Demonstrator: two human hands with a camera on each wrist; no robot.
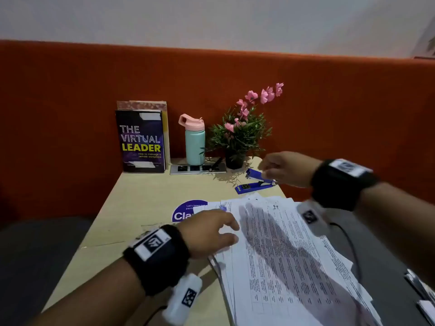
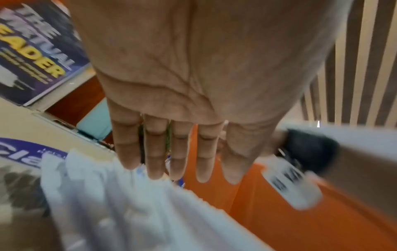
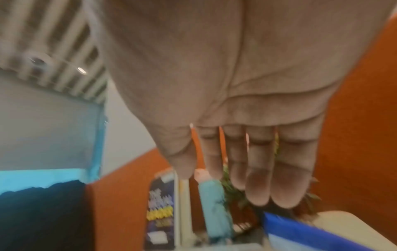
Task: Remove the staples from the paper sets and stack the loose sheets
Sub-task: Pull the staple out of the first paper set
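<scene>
Two bare hands work over a pale counter (image 1: pixel 146 194) set against an orange partition. Left hand (image 1: pixel 208 232) lies palm-down at the near-left edge of the paper stack (image 1: pixel 282 255); its grip is slack, fingers (image 2: pixel 126 144) straight and spread in the wrist view, tips at the top edge of the sheets, holding nothing. Right hand (image 1: pixel 286 169) hangs above the blue stapler (image 1: pixel 256 182) at about 1 o'clock from the stack; from the head view the fingers look bent down toward the stapler, while the wrist view shows them (image 3: pixel 260 169) extended and together, nothing held, blurred. Contact with the stapler cannot be told. Stapler sits open-jawed just beyond the far edge of the papers. Printed sheets fan out loosely, running from counter centre toward 5 o'clock. Round blue sticker (image 1: pixel 186 211) is partly under the stack's far-left corner. At 12 o'clock along the partition: a book (image 1: pixel 141 142) standing upright, a teal bottle (image 1: pixel 194 142) with pink lid, a potted plant (image 1: pixel 240 135) with pink flowers.
</scene>
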